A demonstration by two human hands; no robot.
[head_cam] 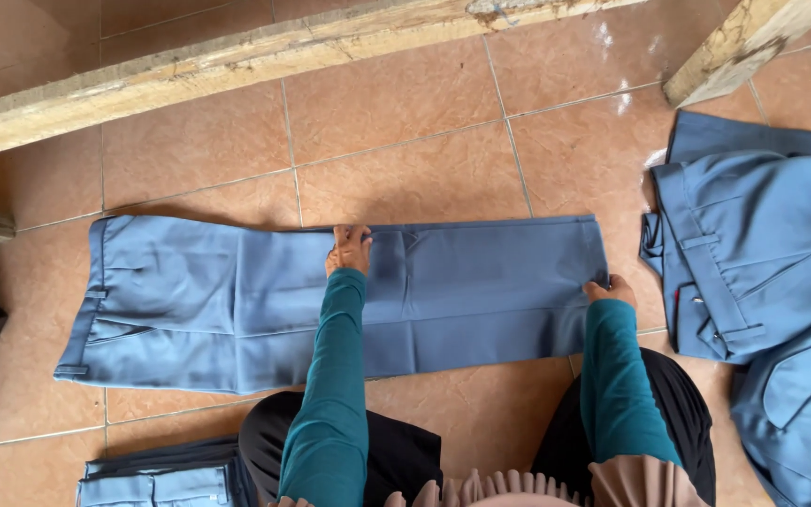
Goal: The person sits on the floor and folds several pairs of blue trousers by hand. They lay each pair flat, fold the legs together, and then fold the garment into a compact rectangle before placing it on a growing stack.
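Pressing blue trousers (237,305) flat on tiles, both hands: left (349,250), right (610,289).

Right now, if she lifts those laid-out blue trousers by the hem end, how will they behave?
Probably floppy: the blue trousers lie flat on the tiled floor with soft creases. Lifted at the right hand, the rest would likely drape and drag. The left hand pressing mid-length suggests the cloth shifts easily.

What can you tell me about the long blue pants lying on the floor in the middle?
The blue trousers lie flat on the tiled floor, folded lengthwise, waistband at the left with a belt loop and a pocket showing. The cloth looks smooth and woven. The left hand presses on their far edge at the middle; the right hand holds the hem end.
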